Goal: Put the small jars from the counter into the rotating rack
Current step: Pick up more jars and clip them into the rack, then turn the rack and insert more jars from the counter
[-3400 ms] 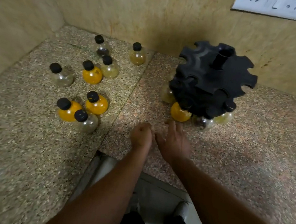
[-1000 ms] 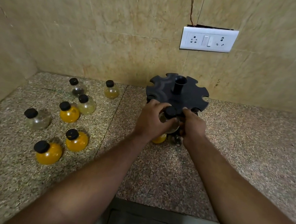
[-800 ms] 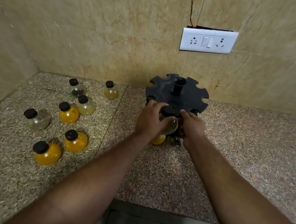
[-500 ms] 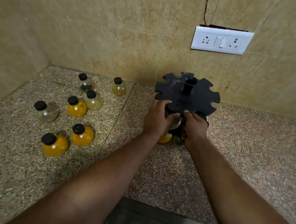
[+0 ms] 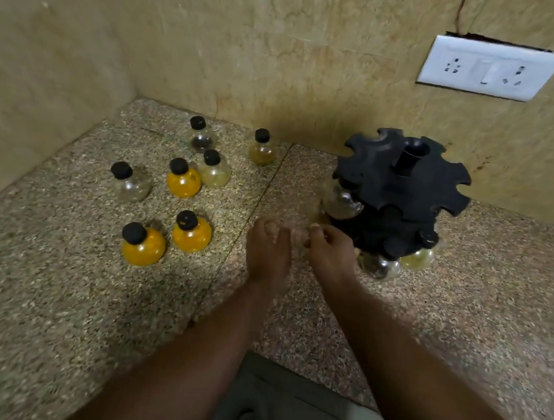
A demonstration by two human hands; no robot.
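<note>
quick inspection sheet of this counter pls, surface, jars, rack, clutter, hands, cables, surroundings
surface: speckled granite counter, bare at right.
job's things: seven small black-capped round jars loose at left, three orange-filled, four pale or clear; black notched rotating rack holds a clear jar on its upper tier, more hang lower.
clutter: nothing seen.
grips: left hand and right hand empty, low before the rack.
cables: thin wire above white socket plate.
surroundings: beige tiled corner walls.
</note>
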